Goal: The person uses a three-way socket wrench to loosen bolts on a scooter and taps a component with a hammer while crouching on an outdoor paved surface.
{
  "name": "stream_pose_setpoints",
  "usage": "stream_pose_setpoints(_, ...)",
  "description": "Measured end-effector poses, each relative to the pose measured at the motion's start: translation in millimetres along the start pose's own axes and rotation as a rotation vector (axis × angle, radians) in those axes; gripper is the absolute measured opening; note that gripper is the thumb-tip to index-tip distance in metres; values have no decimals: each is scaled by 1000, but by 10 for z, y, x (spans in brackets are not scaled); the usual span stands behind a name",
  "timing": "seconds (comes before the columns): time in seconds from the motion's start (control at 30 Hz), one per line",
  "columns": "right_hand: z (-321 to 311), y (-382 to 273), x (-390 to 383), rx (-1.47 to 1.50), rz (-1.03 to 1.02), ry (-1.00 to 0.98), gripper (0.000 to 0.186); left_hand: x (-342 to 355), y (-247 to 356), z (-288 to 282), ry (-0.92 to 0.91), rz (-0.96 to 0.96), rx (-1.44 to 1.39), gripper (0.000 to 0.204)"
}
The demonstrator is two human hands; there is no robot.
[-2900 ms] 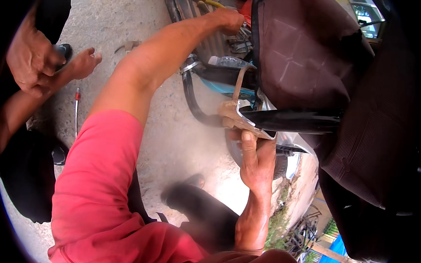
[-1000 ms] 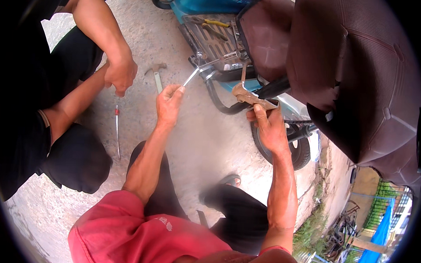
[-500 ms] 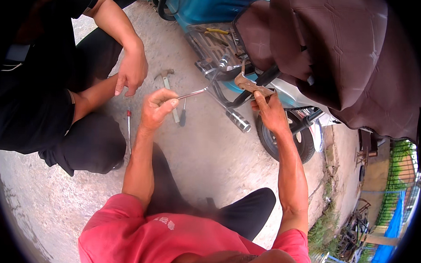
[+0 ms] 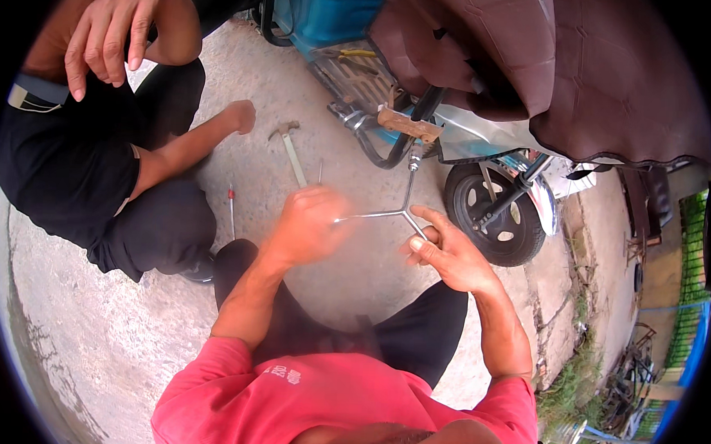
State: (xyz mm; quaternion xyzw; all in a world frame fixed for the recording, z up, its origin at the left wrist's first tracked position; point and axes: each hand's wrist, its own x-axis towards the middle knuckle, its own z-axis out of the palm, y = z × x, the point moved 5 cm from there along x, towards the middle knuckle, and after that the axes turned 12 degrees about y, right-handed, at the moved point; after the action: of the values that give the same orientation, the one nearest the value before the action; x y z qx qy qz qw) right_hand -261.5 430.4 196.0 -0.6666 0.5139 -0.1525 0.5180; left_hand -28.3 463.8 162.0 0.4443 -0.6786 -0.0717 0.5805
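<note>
Rough ground (image 4: 362, 261) lies below you. From your head, the three-armed wrench (image 4: 403, 213) points up near the rusty bracket (image 4: 410, 124). Your right hand (image 4: 452, 261) has a curled grip on one arm; your left hand (image 4: 308, 224) is too blurry to tell.

Daylight falls on pale concrete (image 4: 94, 315) here — cracked along its right edge, where grass (image 4: 570, 395) grows. Past that I see a tan wall (image 4: 657, 291), barred fence (image 4: 693, 253), blue tarp (image 4: 699, 336) — and tangled metal (image 4: 630, 384).
</note>
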Motion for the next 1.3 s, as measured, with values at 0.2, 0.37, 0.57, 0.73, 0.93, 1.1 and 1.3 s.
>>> stream_pose_setpoints(0.2, -98, 10, -78, -190, -52, 110, 45, -18, 237, 164, 29, 103, 28, 12)
stream_pose_setpoints(0.37, -109, -23, 2, -184, -124, 128, 39, 38, 338, 128, 37, 67, 48, 12)
stream_pose_setpoints(0.57, -118, -64, 72, -207, -67, 149, 34, 43, 313, 121, 39, 27, 75, 11)
stream_pose_setpoints(0.73, -137, -82, 121, -299, -182, 204, 35, 39, 241, 148, 24, -9, 74, 10)
stream_pose_setpoints(0.93, -80, -210, 150, -573, -275, 343, 32, 36, 272, 130, 122, -103, -24, 11)
stream_pose_setpoints(1.1, 13, -68, 340, -574, -178, 462, 33, 247, 505, 89, 310, -27, -222, 13)
stream_pose_setpoints(1.3, 182, 165, 458, -751, -115, 688, 30, 693, 947, 199, 358, 58, -392, 12)
